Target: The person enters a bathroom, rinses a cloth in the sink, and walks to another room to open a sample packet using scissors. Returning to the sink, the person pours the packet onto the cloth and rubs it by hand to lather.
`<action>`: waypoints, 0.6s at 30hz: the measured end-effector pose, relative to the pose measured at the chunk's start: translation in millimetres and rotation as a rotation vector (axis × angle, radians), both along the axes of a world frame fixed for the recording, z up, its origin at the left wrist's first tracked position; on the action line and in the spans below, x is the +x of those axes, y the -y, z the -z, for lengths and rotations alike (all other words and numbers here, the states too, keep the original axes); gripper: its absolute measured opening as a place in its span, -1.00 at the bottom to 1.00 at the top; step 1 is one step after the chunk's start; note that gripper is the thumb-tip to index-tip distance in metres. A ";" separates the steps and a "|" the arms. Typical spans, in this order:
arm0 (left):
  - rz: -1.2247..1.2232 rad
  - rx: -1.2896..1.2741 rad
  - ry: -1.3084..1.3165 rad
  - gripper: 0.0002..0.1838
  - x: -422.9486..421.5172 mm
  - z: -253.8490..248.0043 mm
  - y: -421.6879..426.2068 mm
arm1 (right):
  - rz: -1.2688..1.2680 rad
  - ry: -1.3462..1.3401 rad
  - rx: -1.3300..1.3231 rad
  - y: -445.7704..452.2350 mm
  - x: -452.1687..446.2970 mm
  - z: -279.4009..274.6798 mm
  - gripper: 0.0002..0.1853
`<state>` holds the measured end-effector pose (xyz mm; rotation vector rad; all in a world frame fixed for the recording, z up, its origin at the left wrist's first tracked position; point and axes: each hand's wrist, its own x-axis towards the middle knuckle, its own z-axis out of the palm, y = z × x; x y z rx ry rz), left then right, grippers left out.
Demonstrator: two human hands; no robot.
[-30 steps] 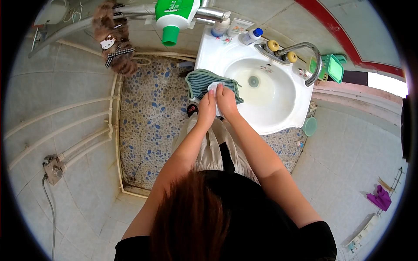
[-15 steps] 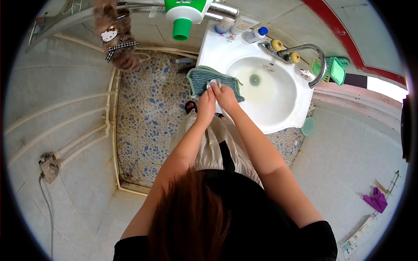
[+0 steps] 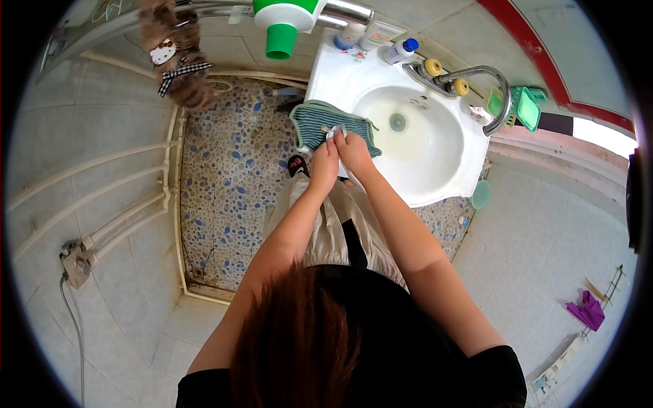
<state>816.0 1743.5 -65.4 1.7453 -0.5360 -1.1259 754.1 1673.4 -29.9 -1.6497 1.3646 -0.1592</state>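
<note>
My left hand [image 3: 326,158] and my right hand [image 3: 352,151] meet at the left front corner of the sink, fingers pinched together. Between the fingertips is a small whitish thing [image 3: 335,130], too small to name, and both hands grip it. Just beneath and beyond them, a green-and-blue striped cloth [image 3: 309,126] drapes over the sink's corner. The white washbasin [image 3: 374,166] lies to the right of my hands, with cloudy, yellowish liquid around its drain [image 3: 398,122].
A curved metal faucet [image 3: 502,85] with yellow knobs arches over the basin. At the back stand a blue-capped bottle [image 3: 400,51] and a tube [image 3: 381,35]. A green-capped tube [image 3: 281,37] and a furry brown item [image 3: 175,58] hang overhead. Green soap dishes [image 3: 525,110] sit at right.
My hands stay together over the cloth, hardly moved. Slightly more of the whitish thing shows beyond my fingertips. The view has shifted a little.
</note>
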 end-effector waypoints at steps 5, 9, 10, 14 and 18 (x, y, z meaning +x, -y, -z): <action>-0.011 0.021 -0.019 -0.56 -6.7 4.8 1.7 | 0.008 -0.009 0.021 2.0 -7.3 4.4 -0.56; -0.017 0.119 -0.089 -0.56 -10.7 4.1 3.9 | 0.037 -0.028 0.055 4.6 -12.9 13.8 -0.57; -0.025 0.141 -0.113 -0.56 -12.0 4.0 4.3 | 0.033 -0.047 0.047 5.3 -13.6 12.5 -0.58; -0.097 0.229 -0.299 -0.58 -16.4 -1.4 5.5 | 0.010 -0.095 0.054 9.9 -15.8 11.1 -0.61; -0.192 0.339 -0.545 -0.61 -16.0 -6.5 10.7 | -0.042 -0.155 0.091 18.0 -14.0 9.6 -0.65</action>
